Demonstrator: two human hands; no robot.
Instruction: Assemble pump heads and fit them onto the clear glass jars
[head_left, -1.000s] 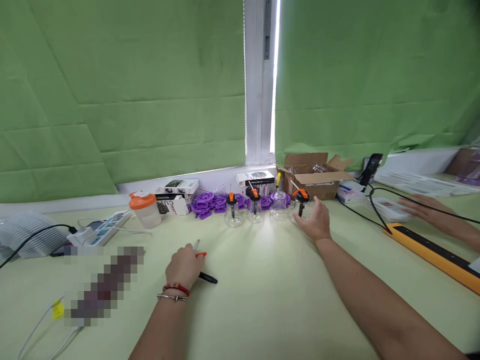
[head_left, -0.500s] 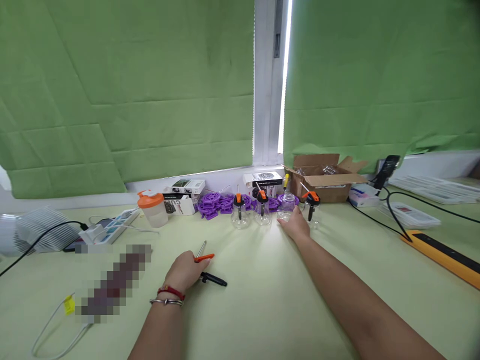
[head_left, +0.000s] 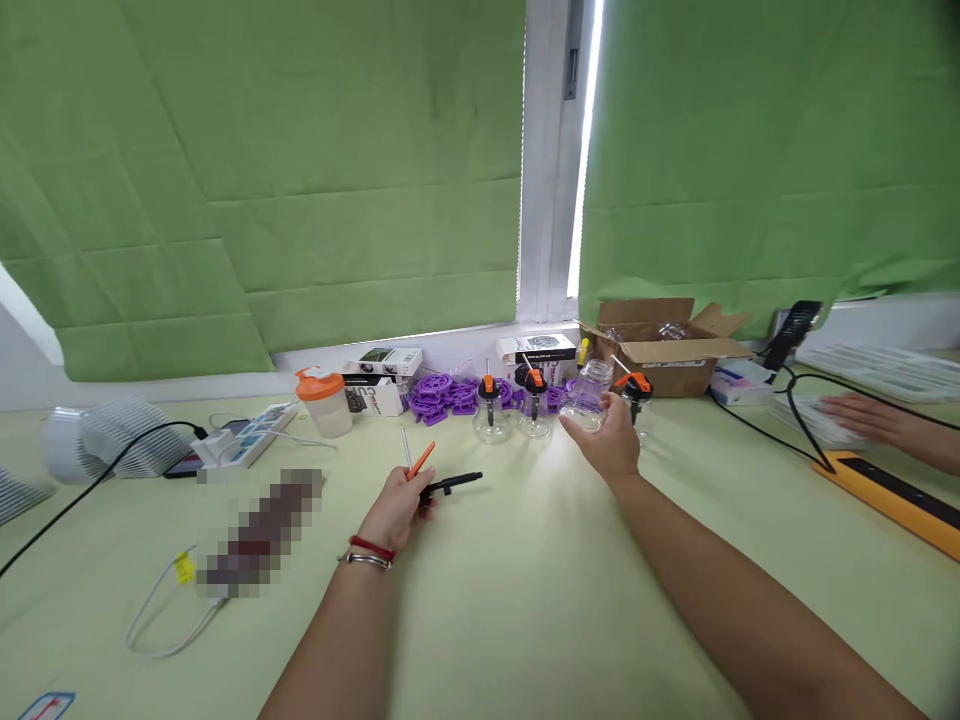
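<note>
My left hand [head_left: 396, 507] is closed round a dispenser top [head_left: 457, 483] with an orange lever, a black spout and a thin metal tube. My fingers hide its middle. My right hand [head_left: 613, 445] grips a clear glass bottle [head_left: 592, 388] that has no top and tilts a little. Left of that bottle stand two glass bottles fitted with black-and-orange tops, one [head_left: 491, 420] and another [head_left: 535, 415]. A third topped bottle [head_left: 639, 400] stands just right of my right hand, partly hidden by it.
Behind the bottles lie purple plastic parts [head_left: 442, 398], small boxes [head_left: 537, 348] and an open cardboard box [head_left: 664, 370]. An orange-lidded cup [head_left: 325, 405] and a power strip [head_left: 255, 440] stand left. Another person's hand [head_left: 862, 418] rests far right near a yellow-and-black bar [head_left: 892, 500].
My right hand has lifted and tilted the glass bottle. My left hand, with the dispenser top, has moved up and right. Another person's hand has come into view at the right.
</note>
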